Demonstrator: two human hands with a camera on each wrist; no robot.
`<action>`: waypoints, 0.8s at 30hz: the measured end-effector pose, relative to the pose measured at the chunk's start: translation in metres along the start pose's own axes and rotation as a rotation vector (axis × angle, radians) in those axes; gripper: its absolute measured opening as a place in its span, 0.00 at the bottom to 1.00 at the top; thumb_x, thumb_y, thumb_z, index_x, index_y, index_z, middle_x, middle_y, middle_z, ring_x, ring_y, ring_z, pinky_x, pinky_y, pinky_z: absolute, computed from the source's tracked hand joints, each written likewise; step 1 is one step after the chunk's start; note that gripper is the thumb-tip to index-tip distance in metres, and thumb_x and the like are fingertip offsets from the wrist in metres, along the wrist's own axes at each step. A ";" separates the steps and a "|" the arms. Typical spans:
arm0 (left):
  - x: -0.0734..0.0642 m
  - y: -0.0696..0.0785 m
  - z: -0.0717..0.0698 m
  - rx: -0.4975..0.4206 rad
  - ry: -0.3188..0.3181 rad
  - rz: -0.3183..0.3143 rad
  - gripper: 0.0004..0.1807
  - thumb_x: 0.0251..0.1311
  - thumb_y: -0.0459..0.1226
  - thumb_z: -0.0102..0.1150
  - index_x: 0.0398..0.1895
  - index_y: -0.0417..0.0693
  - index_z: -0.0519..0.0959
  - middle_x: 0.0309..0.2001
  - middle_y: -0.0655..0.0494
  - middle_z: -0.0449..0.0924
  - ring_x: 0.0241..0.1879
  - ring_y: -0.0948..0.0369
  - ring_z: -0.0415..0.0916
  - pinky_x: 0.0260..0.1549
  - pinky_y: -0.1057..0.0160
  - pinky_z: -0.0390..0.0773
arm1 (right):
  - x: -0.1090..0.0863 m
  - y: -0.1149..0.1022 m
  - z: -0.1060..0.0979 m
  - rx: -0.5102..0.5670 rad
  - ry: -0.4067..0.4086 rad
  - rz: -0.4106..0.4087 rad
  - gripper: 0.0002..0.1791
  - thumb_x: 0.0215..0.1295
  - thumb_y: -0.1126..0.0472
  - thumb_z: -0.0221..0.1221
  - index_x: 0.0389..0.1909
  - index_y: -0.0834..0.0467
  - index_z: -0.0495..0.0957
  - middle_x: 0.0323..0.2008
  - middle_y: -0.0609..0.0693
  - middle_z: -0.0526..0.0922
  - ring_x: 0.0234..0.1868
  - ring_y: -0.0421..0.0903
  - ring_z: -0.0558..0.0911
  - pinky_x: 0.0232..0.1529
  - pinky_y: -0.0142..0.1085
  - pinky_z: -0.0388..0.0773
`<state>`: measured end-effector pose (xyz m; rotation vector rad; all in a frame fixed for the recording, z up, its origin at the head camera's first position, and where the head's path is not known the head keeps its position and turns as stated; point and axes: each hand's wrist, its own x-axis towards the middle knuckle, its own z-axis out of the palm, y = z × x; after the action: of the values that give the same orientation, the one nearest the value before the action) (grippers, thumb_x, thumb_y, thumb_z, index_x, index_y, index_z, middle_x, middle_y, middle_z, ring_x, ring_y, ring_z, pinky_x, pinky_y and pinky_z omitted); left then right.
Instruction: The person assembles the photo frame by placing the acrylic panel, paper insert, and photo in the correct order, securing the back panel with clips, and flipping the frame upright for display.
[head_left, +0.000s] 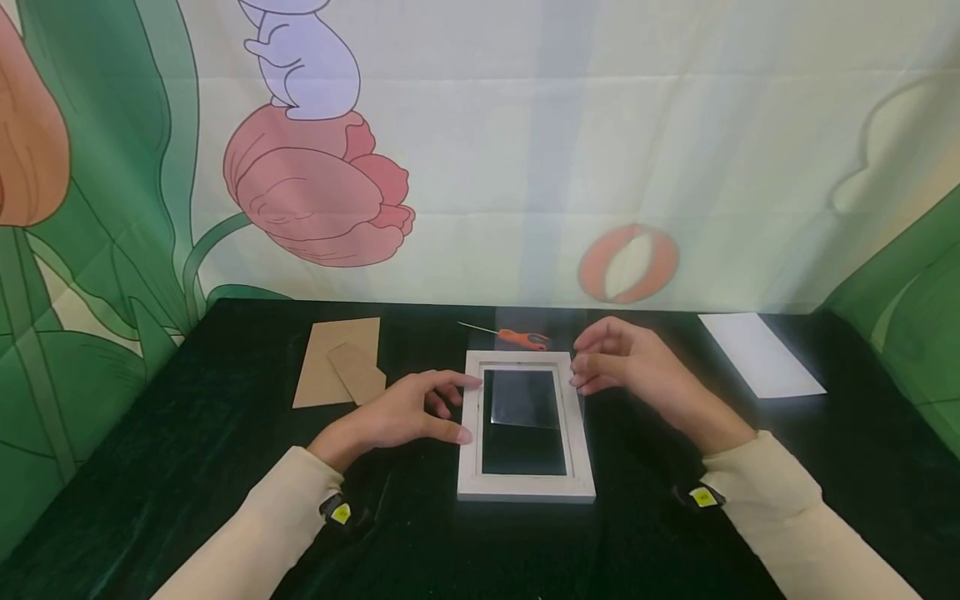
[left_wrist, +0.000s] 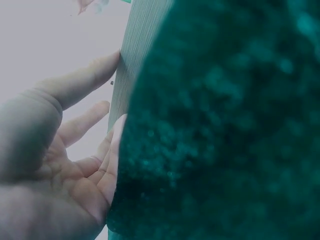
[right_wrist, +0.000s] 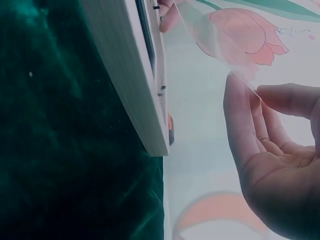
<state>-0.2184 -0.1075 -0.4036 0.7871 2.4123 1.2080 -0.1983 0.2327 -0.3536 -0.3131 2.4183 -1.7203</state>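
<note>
A white picture frame (head_left: 468, 475) lies on the dark cloth, its opening facing up. My left hand (head_left: 412, 408) rests at its left side, thumb and index fingertip spread apart along the rim. In the left wrist view the left thumb (left_wrist: 92, 75) touches the frame's side (left_wrist: 142, 40). With thumb and fingertips my right hand (head_left: 637, 362) pinches the edge of a thin clear sheet (right_wrist: 220, 45) at the frame's upper right. Seen from the head, this see-through sheet (head_left: 525, 400) overlaps the upper part of the opening.
An orange-handled screwdriver (head_left: 522, 338) lies just behind the frame. At the left is a brown backing board (head_left: 315, 367) with a smaller brown piece (head_left: 360, 371) on it. A white sheet (head_left: 761, 354) lies at the right. Behind hangs a printed curtain (head_left: 480, 167).
</note>
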 end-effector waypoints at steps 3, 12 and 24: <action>0.000 0.002 0.000 0.004 -0.001 -0.001 0.37 0.62 0.39 0.78 0.73 0.45 0.75 0.54 0.47 0.77 0.47 0.53 0.77 0.46 0.56 0.79 | 0.001 0.002 0.003 0.004 -0.025 0.035 0.22 0.73 0.61 0.67 0.58 0.68 0.73 0.46 0.64 0.86 0.43 0.58 0.89 0.51 0.44 0.87; 0.000 0.002 0.001 0.011 0.002 -0.005 0.37 0.62 0.39 0.78 0.74 0.45 0.74 0.55 0.46 0.77 0.47 0.53 0.77 0.44 0.56 0.80 | 0.001 0.006 0.008 0.001 -0.113 0.074 0.22 0.71 0.61 0.67 0.56 0.69 0.72 0.44 0.62 0.86 0.44 0.57 0.89 0.51 0.44 0.87; -0.001 0.000 0.001 0.002 0.007 0.016 0.38 0.61 0.40 0.79 0.73 0.43 0.74 0.55 0.46 0.77 0.47 0.53 0.78 0.46 0.57 0.80 | 0.003 0.014 0.007 0.078 -0.215 0.039 0.15 0.78 0.62 0.59 0.52 0.70 0.72 0.43 0.65 0.85 0.44 0.62 0.88 0.51 0.47 0.87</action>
<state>-0.2173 -0.1073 -0.4036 0.8050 2.4181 1.2164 -0.2004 0.2294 -0.3689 -0.4139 2.1863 -1.6663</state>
